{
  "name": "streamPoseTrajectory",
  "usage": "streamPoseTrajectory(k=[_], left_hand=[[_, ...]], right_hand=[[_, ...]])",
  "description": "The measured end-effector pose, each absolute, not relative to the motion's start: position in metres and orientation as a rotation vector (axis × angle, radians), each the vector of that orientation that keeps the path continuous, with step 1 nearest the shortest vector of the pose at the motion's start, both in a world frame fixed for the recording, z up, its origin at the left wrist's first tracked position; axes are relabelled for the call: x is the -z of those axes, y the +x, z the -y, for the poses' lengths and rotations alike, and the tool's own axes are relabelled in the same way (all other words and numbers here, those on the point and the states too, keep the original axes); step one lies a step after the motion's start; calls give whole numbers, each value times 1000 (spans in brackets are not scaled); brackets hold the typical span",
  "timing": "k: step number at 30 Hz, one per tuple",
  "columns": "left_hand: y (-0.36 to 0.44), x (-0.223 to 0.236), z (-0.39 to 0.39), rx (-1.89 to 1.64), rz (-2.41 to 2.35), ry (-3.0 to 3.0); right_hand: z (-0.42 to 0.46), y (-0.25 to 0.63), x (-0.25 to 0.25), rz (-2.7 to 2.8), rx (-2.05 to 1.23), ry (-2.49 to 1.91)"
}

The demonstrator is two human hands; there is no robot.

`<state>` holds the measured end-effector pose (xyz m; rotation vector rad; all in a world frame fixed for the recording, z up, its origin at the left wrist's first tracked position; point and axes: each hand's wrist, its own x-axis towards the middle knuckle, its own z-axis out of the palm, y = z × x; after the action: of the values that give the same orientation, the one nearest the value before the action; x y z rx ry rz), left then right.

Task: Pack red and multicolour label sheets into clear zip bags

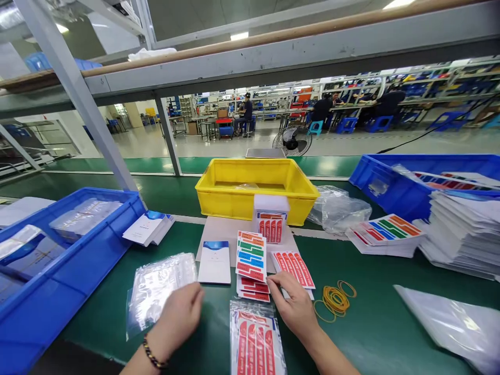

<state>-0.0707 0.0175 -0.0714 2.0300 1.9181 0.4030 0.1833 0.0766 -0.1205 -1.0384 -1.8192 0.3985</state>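
Observation:
My left hand [180,311], closed with its fingers hidden on the far side, is over the near edge of a stack of clear plastic bags [160,284]. With thumb and forefinger together, my right hand [292,299] pinches the edge of a coloured sticker sheet [250,258] that lies on red sheets. Beyond that hand is a pile of red sticker sheets [295,268]. A filled clear bag with red stickers [255,344] lies between my forearms. A white booklet with a blue top [214,263] is left of the coloured sheet.
A yellow bin [230,203] stands behind, with a boxed stack of stickers [271,221] before it. Blue bins [97,250] flank the bench. Rubber bands [336,300], a plastic pouch [453,323] and a tall paper stack [463,234] lie right. More booklets [148,228] sit left.

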Motion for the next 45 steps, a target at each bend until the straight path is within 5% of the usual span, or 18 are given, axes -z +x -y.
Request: streamPoseTrajectory(k=[4,10,22,30,35,45], left_hand=[[-130,67,-22,-24,-2233,1669],[-157,81,-16,11,-2203,1658],[-30,77,-24,-258,-1683,1986],[4,78,-54,-752,-1310,1398],[11,96,-62,-770,-1290,1154],[6,107,-59,-833,-1299,1286]], right_hand=[[-76,180,120,1828,-418,-1035],[-76,179,122,1809,-469,-1032],[-52,154,119,2068,-968,-958],[-54,158,127,2257,-585,-1002],[-56,160,135,2368,-450,-1002],[-53,154,120,2113,-755,-1125]])
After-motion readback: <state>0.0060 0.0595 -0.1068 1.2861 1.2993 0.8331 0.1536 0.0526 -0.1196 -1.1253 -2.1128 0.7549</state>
